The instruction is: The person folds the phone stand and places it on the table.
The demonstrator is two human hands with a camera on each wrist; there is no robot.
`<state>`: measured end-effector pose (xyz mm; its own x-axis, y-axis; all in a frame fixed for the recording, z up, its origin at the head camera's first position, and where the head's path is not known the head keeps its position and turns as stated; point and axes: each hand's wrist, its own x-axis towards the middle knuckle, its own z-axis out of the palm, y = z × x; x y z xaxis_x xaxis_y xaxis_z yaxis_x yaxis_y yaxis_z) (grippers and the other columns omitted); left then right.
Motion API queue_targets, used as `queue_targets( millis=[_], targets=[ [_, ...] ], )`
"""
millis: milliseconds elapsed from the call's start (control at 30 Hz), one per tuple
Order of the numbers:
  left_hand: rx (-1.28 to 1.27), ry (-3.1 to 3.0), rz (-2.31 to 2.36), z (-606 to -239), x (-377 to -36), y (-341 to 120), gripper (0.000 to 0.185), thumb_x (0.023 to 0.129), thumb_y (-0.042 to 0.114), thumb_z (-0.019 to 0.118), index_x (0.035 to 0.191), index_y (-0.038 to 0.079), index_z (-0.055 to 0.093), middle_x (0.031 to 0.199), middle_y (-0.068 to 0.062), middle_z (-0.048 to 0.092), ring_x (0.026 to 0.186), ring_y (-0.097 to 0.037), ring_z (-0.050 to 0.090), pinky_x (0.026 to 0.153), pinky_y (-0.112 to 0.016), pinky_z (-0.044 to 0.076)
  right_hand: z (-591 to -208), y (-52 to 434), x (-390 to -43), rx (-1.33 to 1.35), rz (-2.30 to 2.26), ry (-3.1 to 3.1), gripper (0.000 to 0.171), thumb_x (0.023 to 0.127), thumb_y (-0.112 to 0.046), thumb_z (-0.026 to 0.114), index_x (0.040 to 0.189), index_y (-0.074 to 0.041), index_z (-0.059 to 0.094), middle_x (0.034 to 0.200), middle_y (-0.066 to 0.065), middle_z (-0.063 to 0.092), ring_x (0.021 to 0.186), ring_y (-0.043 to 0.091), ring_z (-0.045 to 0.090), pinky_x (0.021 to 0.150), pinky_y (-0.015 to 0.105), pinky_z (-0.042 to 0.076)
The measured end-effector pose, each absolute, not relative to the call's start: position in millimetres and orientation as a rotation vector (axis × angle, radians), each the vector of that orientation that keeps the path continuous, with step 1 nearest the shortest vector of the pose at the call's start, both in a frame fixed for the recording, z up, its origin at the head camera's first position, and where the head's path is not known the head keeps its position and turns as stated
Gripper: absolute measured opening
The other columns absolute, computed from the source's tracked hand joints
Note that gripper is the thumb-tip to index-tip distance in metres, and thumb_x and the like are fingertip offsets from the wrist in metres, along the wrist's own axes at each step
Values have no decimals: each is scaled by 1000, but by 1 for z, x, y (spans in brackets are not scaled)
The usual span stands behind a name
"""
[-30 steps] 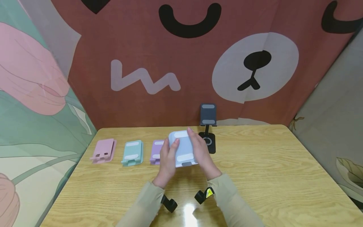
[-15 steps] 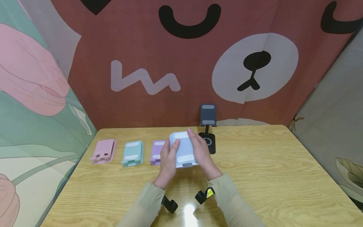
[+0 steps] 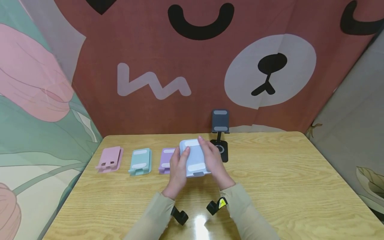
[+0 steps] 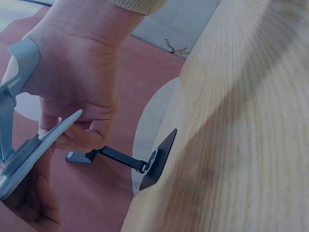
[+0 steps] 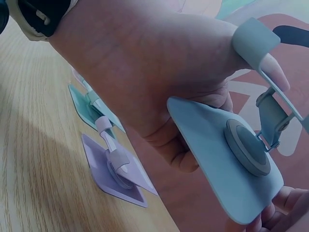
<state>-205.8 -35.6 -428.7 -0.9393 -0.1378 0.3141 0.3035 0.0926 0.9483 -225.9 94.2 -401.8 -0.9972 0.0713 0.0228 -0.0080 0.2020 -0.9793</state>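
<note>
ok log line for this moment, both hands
left hand: grips light blue phone stand | right hand: grips same stand | stand: held above table

Bright, even light up top, glare patch on the table [image 3: 200, 224] at bottom centre; wrist views dim, bluish, soft close up

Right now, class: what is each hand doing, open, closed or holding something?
Left hand: grips the light blue phone stand.
Right hand: grips the same stand.
</note>
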Motion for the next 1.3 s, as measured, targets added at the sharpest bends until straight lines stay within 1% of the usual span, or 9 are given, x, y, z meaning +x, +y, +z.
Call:
queue_targets(
  millis=[333,500,700,800,1033,1300],
  targets=[
    [-165,-2032,-1948,-427,-206,-35,40,105,37,52,119,1,61,93,-7,63,82,-19,58,71,-31,48,-400,94,-226,-83,1950,-2381,72,97,-72,46,123,-8,67,97,11,64,85,23,60,71,33,49],
    [-173,-2035,-1962,-427,-206,-35,40,106,37,51,119,1,61,94,-7,63,82,-19,59,70,-30,48,-401,95,-225,-100,1934,-2392,73,97,-72,46,125,-8,67,101,12,64,88,24,60,73,33,49],
    [-175,-2037,-1951,-430,-205,-35,38,106,36,51,117,1,61,91,-7,62,81,-19,59,69,-29,48,-402,95,-224,-101,1938,-2398,74,96,-73,47,128,-9,66,105,11,64,92,24,59,75,34,49],
    [-180,-2038,-1944,-431,-205,-34,38,106,37,51,116,1,62,91,-7,62,80,-19,58,69,-29,48,-404,95,-224,-94,1935,-2396,73,96,-72,47,126,-9,67,105,11,64,91,24,60,75,34,50],
    [-182,-2022,-1975,-431,-204,-33,35,106,33,52,119,1,61,92,-6,62,81,-18,58,70,-30,49,-405,96,-224,-113,1898,-2409,71,95,-74,47,116,-11,70,101,10,65,89,24,60,73,33,49],
    [-188,-2018,-1979,-431,-203,-31,34,107,31,51,119,1,61,91,-7,62,79,-18,58,67,-29,49,-406,96,-224,-118,1892,-2418,70,94,-76,47,114,-12,70,101,9,65,88,24,60,73,34,49]
  ],
)
